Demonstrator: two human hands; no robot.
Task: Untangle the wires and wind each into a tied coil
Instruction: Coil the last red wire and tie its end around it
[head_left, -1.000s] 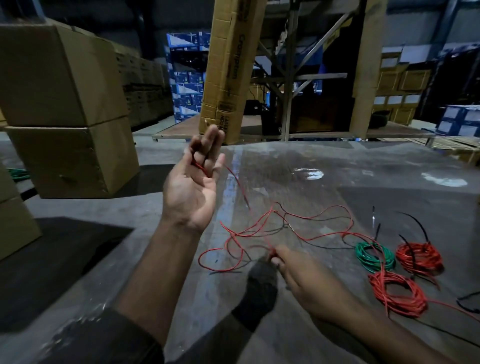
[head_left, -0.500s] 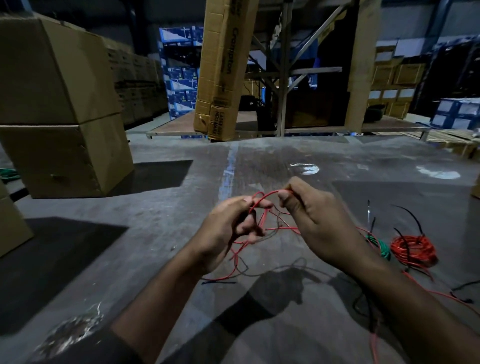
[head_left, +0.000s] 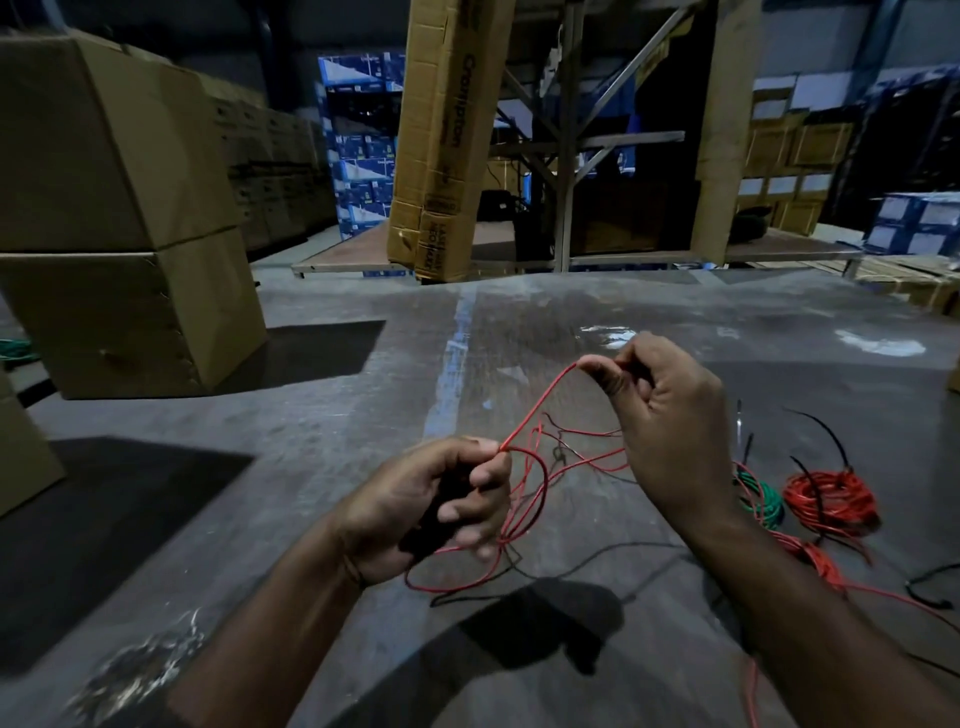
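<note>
I am pinching a red wire (head_left: 540, 400) in both hands, left hand (head_left: 436, 509) and right hand (head_left: 670, 415), over a grey floor (head_left: 322, 415); cardboard boxes (head_left: 119, 208) are standing upper left.

Warehouse, stacked cardboard boxes (head_left: 119, 208), metal racking (head_left: 566, 135)

The red wire (head_left: 540, 397) pinched between my left hand (head_left: 431, 512) and right hand (head_left: 670, 415) has a smooth plastic sheath with a faint sheen. Right of it, the red coil (head_left: 831, 501) and the green coil (head_left: 761, 499) have the same glossy plastic look. Beneath the wire, the floor (head_left: 332, 431) looks like worn concrete, scuffed yet shiny in wet-looking patches. Left of the wire, the stacked boxes (head_left: 130, 249) are matt brown cardboard; behind it stands a dull metal rack (head_left: 563, 156).
</note>
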